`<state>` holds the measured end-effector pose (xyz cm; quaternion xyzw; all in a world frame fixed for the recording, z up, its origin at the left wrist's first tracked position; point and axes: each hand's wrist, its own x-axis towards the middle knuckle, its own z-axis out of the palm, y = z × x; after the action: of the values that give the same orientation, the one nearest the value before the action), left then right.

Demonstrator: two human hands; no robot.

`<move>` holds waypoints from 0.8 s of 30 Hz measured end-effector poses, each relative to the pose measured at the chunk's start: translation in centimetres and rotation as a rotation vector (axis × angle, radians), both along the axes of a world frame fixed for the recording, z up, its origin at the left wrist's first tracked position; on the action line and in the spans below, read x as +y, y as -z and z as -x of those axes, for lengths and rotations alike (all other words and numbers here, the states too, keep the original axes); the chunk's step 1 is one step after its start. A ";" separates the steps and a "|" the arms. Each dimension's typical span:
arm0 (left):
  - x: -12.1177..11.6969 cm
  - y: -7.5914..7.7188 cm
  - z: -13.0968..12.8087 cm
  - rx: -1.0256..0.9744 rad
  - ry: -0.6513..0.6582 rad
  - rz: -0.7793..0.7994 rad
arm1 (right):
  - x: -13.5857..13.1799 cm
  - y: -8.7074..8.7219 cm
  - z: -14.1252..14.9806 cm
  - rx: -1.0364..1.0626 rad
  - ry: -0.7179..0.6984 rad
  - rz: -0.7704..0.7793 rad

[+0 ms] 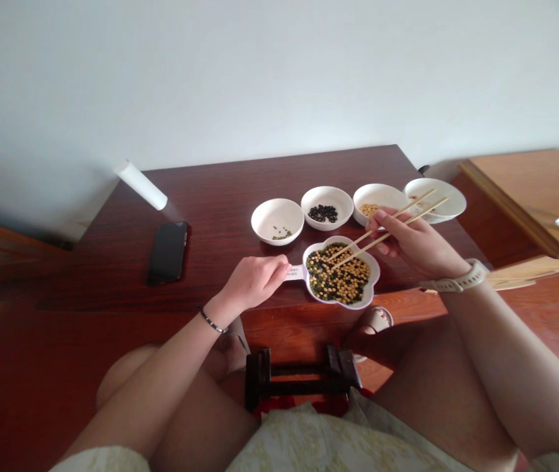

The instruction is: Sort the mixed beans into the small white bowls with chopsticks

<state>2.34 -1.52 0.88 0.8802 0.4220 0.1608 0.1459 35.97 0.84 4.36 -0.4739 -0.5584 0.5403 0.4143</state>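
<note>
Inspector: Take the flower-shaped dish (374, 270) as dial centre, twelve at the wall (279, 85). Its position?

Recorder: It was at the near edge of the dark wooden table (220, 196), its front rim overlapping that edge. Whether the table bore it could not be told.

Inspector: Its handle?

Recorder: The handle (295, 273) pointed to nine o'clock. The left hand (254, 278) pinched its end, fingers folded together.

Inspector: Contents?

Recorder: Mixed yellow, black and green beans (348, 282) covered most of the floor.

Inspector: The right hand (417, 242)?

Recorder: It pinched two wooden chopsticks (358, 253) between thumb and fingers. Their long axis ran from two o'clock to eight, tips slightly apart at the mixed beans. Whether the tips gripped a bean could not be told.

Inspector: The white bowls?

Recorder: Four, in a row. Ten o'clock held a few green beans (282, 233); just short of twelve, black beans (323, 213); one, yellow beans (369, 210). At two, the fourth bowl (456, 196) lay beneath the chopsticks' rear ends; its contents could not be identified.

Inspector: Elsewhere?

Recorder: A smartphone (168, 252) lay between nine and ten, its long axis near twelve-to-six. A white cylinder (142, 185) was at ten.
</note>
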 end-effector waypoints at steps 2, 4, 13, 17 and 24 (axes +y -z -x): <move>0.0 0.0 0.0 -0.010 0.003 0.004 | 0.1 0.3 0.1 -0.016 -0.011 0.002; 0.1 -0.1 0.0 -0.014 0.007 0.008 | 0.2 0.6 0.1 -0.023 -0.008 0.004; 0.2 0.0 0.3 0.001 0.026 0.019 | 0.9 0.4 0.1 0.029 0.054 -0.030; 0.2 0.0 0.4 0.005 0.025 0.013 | 1.0 0.4 0.1 0.045 0.055 -0.042; 0.2 0.0 0.3 0.010 0.023 0.008 | 0.8 0.0 0.4 0.088 0.066 -0.033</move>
<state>2.06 -1.33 0.88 0.8852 0.4132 0.1529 0.1492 35.58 1.67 4.39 -0.4610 -0.5326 0.5374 0.4637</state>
